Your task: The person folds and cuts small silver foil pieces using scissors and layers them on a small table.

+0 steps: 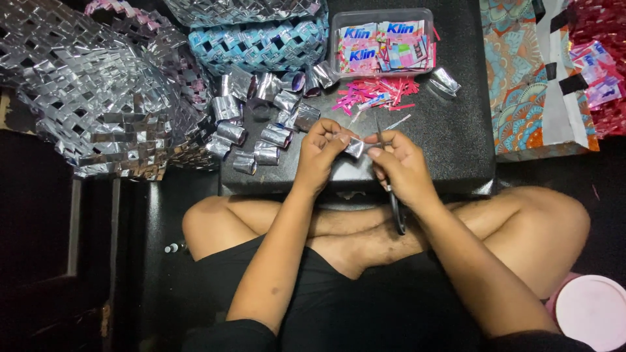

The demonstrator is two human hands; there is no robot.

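Observation:
My left hand and my right hand meet over the near edge of a low black table. Both pinch a small folded silver foil strip between thumbs and fingertips. My right hand also holds black-handled scissors, the handle hanging down past my palm toward my crossed legs, the blades pointing up beyond my fingers.
A pile of folded silver foil pieces lies left of my hands. Woven foil mats spread at left and top. A clear plastic box holds sachet wrappers, pink cut scraps lie before it. Patterned cloth at right, pink lid bottom right.

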